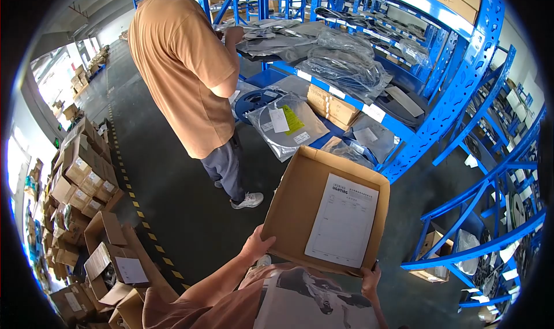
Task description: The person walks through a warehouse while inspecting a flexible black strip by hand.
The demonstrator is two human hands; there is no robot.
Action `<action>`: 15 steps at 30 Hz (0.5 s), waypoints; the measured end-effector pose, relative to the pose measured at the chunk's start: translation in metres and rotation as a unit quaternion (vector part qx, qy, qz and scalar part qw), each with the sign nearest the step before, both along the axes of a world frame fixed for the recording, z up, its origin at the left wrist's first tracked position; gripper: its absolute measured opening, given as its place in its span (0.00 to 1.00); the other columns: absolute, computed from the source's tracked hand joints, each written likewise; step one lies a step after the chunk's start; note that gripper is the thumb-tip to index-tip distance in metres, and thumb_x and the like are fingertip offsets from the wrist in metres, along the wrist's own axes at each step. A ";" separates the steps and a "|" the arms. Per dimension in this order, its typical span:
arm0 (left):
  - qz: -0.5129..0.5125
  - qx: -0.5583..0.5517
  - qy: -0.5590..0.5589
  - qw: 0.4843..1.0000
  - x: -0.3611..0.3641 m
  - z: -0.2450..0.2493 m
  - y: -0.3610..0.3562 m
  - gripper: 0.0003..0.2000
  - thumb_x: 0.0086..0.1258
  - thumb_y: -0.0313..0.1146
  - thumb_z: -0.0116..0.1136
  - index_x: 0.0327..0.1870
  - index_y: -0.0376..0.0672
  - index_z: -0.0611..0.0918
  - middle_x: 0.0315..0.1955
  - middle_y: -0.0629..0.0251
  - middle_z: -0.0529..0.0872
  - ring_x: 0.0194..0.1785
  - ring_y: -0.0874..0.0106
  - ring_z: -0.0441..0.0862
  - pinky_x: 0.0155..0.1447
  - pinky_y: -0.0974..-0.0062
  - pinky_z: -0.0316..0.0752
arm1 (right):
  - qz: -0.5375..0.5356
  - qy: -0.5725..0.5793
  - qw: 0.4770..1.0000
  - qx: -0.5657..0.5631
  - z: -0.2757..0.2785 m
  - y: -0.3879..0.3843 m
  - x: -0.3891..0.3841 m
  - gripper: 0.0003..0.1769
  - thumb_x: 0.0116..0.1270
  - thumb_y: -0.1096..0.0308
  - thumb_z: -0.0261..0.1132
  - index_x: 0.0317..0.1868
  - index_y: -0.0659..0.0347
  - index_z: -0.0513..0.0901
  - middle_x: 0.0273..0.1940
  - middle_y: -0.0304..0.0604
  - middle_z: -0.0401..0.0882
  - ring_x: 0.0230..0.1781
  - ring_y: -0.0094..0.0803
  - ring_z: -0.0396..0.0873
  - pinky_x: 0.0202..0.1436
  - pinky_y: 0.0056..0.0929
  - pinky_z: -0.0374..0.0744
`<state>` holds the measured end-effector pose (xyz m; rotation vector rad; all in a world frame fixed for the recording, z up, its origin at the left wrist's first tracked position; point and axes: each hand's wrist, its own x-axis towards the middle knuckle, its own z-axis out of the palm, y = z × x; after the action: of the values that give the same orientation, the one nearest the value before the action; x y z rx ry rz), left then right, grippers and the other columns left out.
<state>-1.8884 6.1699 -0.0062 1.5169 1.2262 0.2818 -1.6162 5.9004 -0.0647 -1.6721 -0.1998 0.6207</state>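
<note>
Shallow cardboard tray (300,202), brown, containing a printed sheet (343,220); held tilted at chest height, open face toward the camera, long axis running up-down. Gripped at the near edge by left hand (257,245) and right hand (369,280).

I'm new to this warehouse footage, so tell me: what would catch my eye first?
The shallow cardboard box in the centre, gripped by the left hand and right hand, with a printed sheet lying inside. Behind it a person in an orange shirt stands at the blue racks.
</note>
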 end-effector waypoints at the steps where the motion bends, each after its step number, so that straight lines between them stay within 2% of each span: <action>1: -0.001 0.001 -0.008 1.000 -0.001 -0.003 0.001 0.29 0.61 0.41 0.59 0.62 0.41 0.66 0.51 0.53 0.78 0.55 0.61 0.76 0.58 0.69 0.70 | 0.001 -0.001 1.000 -0.001 -0.001 0.001 0.001 0.25 0.48 0.79 0.56 0.51 0.70 0.74 0.40 0.39 0.76 0.40 0.28 0.72 0.48 0.22 0.69; 3: 0.000 0.002 -0.017 1.000 -0.002 -0.008 0.004 0.29 0.61 0.41 0.59 0.62 0.40 0.66 0.51 0.53 0.78 0.55 0.61 0.76 0.58 0.69 0.70 | 0.006 -0.004 1.000 -0.006 -0.005 0.003 0.002 0.25 0.48 0.79 0.55 0.51 0.71 0.74 0.41 0.39 0.77 0.41 0.28 0.73 0.49 0.23 0.69; 5: -0.002 0.034 -0.010 0.999 -0.004 -0.010 0.006 0.28 0.61 0.37 0.60 0.61 0.40 0.66 0.49 0.57 0.79 0.50 0.68 0.77 0.51 0.73 0.74 | 0.011 0.000 1.000 -0.010 0.002 0.008 0.001 0.24 0.48 0.79 0.55 0.51 0.71 0.74 0.41 0.39 0.77 0.41 0.28 0.73 0.50 0.23 0.69; 6: 0.000 0.034 -0.010 0.999 -0.004 -0.010 0.007 0.28 0.61 0.37 0.60 0.61 0.40 0.66 0.49 0.57 0.79 0.50 0.68 0.77 0.51 0.73 0.74 | 0.014 0.004 1.000 -0.014 0.004 0.010 0.001 0.24 0.48 0.79 0.55 0.50 0.71 0.74 0.42 0.39 0.77 0.41 0.28 0.73 0.50 0.23 0.69; 8: 0.003 -0.001 -0.010 1.000 -0.005 -0.004 0.010 0.29 0.61 0.41 0.59 0.62 0.41 0.65 0.52 0.54 0.78 0.55 0.62 0.76 0.58 0.69 0.70 | 0.019 0.000 1.000 -0.003 0.003 0.014 0.002 0.24 0.48 0.79 0.55 0.50 0.71 0.74 0.42 0.39 0.77 0.41 0.28 0.73 0.50 0.24 0.70; 15: 0.014 -0.006 -0.019 1.000 -0.007 -0.005 0.016 0.29 0.61 0.41 0.59 0.62 0.41 0.65 0.52 0.54 0.78 0.56 0.61 0.76 0.58 0.69 0.70 | 0.026 -0.020 0.999 0.005 0.012 0.026 0.002 0.23 0.48 0.78 0.54 0.49 0.71 0.75 0.40 0.40 0.77 0.40 0.28 0.73 0.48 0.23 0.70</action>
<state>-1.8956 6.1855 -0.0116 1.4777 1.2175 0.3201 -1.6144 5.9269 -0.0526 -1.6760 -0.2755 0.6242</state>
